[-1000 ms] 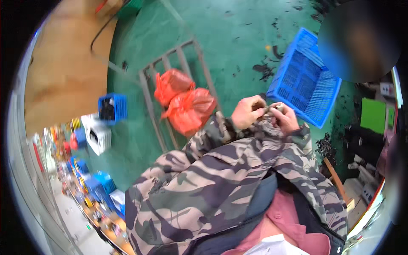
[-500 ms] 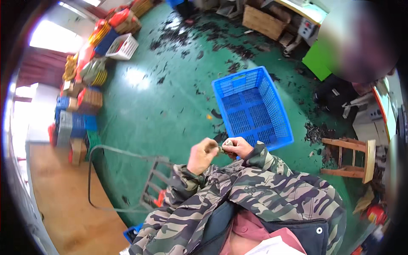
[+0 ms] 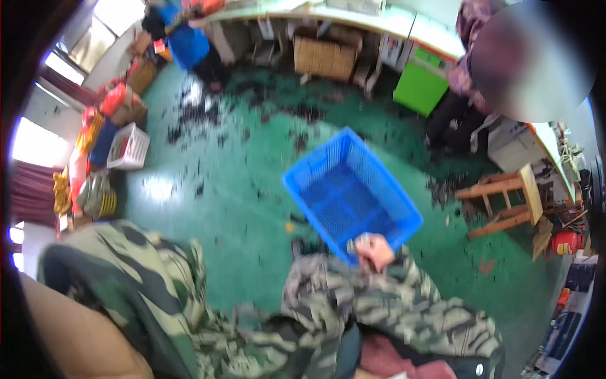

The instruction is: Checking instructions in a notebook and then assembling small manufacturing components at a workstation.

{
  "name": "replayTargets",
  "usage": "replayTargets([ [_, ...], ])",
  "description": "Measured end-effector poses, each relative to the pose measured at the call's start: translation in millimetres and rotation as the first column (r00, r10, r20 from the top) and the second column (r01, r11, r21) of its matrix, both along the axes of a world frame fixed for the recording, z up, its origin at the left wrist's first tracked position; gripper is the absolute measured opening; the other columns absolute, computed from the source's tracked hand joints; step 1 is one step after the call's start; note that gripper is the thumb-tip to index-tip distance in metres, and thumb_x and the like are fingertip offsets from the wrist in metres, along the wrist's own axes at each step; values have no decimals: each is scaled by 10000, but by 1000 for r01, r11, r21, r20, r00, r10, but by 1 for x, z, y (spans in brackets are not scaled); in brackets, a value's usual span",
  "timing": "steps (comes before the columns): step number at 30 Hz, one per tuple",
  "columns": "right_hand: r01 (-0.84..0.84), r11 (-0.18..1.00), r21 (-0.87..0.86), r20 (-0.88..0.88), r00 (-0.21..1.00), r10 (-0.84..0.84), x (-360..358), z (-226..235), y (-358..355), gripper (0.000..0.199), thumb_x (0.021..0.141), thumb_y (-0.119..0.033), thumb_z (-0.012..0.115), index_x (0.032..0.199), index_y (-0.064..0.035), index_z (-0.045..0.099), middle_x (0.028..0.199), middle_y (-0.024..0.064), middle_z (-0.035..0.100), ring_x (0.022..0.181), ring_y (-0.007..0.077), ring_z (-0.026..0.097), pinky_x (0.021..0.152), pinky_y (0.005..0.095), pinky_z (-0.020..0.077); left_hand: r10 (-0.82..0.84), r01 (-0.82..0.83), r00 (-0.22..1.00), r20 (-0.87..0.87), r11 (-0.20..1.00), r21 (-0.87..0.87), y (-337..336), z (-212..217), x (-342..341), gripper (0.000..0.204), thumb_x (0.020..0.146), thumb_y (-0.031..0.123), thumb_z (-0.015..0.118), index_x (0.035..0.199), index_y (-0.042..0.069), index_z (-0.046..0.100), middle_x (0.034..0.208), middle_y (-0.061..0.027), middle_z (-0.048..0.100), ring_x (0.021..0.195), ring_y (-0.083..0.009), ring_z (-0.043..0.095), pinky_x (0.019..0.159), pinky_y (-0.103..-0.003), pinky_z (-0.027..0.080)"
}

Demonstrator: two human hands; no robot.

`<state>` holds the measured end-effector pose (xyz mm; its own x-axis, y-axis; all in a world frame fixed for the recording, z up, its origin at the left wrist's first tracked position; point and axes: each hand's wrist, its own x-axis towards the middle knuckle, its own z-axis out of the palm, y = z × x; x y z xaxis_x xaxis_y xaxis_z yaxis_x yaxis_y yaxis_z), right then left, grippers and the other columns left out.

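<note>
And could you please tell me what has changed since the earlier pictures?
The left hand has parted from the right hand and come leftward, close to the camera; its grip is hidden. The view has swung rightward. The right hand stays out front; the blue basket remains on the floor.

Blue plastic basket (image 3: 375, 180) upright on the floor, small drab object (image 3: 351, 245) pinched above its near end.
The basket is rectangular and open-topped, with slatted walls and a gridded base, set at a slant, its near corner pointing toward the wearer. The object, in the right hand's (image 3: 376, 252) curled fingers, looks greyish, though blur probably hides its true shape.
</note>
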<state>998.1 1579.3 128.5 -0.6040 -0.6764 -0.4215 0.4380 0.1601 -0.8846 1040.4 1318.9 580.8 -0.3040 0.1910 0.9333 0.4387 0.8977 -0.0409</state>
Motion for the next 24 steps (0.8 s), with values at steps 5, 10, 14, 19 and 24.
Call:
replayTargets([
  [5,110,993,-38,126,986,-105,10,20,-57,227,855,-256,531,740,-63,562,598,8,556,522,98,522,491,249,428,-19,21,1000,-20,995,97,-105,-29,-68,443,731,255,625,1032,-45,499,1063,-144,557,914,-225,557,784,-325,438],
  [10,363,925,-112,362,882,-302,18,107,-231,165,849,-184,560,782,-34,567,605,11,542,472,76,483,432,218,388,-116,117,993,-11,984,133,-229,38,-86,433,748,262,591,1043,-41,497,1069,-144,555,909,-223,556,794,-337,432],
  [14,292,948,-125,347,908,-235,-24,97,-256,123,846,-167,575,824,-46,568,638,15,553,510,82,513,428,219,396,-57,63,998,-39,986,156,-283,21,-106,426,761,267,563,1052,-37,495,1073,-144,553,906,-221,556,803,-346,428],
  [19,323,937,-136,314,911,-269,-76,80,-237,137,847,-176,578,813,-44,565,635,23,555,487,88,500,426,229,389,-17,27,998,-64,988,155,-284,16,-135,420,778,274,530,1063,-32,492,1078,-145,551,901,-219,555,814,-358,422],
  [24,180,959,-217,154,977,-149,-142,88,-284,174,843,-218,580,800,-49,583,588,-1,533,449,72,472,414,222,389,107,-92,990,-92,985,146,-318,39,-148,416,794,280,496,1074,-28,489,1084,-146,549,897,-217,555,824,-370,416],
])
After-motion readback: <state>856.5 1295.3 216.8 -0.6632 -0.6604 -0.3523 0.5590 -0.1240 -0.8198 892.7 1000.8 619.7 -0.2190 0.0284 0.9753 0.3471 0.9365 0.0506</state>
